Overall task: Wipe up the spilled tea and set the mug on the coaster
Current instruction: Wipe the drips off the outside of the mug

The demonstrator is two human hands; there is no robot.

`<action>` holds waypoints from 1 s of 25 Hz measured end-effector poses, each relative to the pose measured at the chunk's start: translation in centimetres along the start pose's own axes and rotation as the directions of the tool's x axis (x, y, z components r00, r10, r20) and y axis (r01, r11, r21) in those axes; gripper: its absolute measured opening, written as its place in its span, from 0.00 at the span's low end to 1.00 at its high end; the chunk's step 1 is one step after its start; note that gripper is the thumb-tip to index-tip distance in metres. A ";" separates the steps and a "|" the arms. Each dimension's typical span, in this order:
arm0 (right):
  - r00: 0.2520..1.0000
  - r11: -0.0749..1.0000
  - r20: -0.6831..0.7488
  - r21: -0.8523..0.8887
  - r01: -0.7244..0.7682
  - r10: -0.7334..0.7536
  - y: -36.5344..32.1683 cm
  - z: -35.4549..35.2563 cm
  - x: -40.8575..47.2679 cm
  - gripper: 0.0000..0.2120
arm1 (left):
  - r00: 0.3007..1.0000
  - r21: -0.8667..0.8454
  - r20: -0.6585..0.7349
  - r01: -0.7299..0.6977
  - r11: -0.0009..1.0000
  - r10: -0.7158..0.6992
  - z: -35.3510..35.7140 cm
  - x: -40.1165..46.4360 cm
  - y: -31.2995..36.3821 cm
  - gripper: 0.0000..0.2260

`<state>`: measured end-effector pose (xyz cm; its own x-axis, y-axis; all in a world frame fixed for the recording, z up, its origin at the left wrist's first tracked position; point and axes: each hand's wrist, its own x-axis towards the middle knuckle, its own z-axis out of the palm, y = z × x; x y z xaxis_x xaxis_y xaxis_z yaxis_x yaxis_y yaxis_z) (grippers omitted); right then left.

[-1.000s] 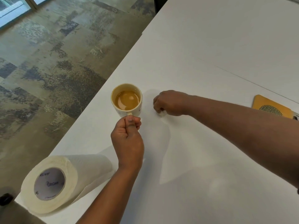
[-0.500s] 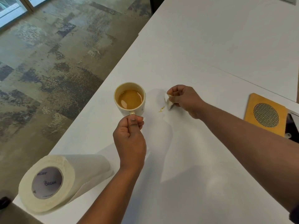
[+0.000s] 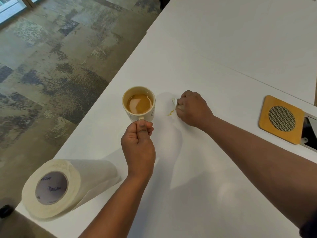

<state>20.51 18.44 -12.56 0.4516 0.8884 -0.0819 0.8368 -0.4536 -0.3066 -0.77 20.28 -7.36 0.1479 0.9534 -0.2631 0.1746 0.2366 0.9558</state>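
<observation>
Head view. Mug, upright, part-filled with tea, on white bench; left hand, grip clenched round the handle. Right hand, grip pinching a wad of paper towel pressed to the bench. Tea spill: small streak just beside the wad, not yet cleared.

Step judged: wiping. Next calls for a short stroke over the streak, then carrying the mug rightward.

Coaster: well apart, at the right, open bench between. Bench edge near the mug's left; paper towel roll lies at the near corner.
</observation>
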 end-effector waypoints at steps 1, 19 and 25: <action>1.000 1.000 0.015 -0.011 0.002 -0.002 0.0 -0.2 0.0 0.10 | 1.000 0.005 -0.003 -0.001 1.000 0.001 0.0 0.0 0.0 0.13; 0.980 0.966 0.018 0.168 -0.198 0.197 -2.7 -0.2 -1.6 0.11 | 1.000 0.008 -0.017 -0.017 1.000 0.017 -0.5 -0.1 0.2 0.12; 0.951 0.915 0.279 0.333 -0.228 0.135 -5.3 0.2 -1.3 0.12 | 0.999 0.009 -0.005 -0.044 0.999 0.044 -0.5 0.1 0.2 0.12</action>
<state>15.43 19.72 -11.01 0.4564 0.8028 -0.3837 0.5595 -0.5943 -0.5777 -1.23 20.49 -7.07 0.1504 0.9638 -0.2203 0.1763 0.1931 0.9652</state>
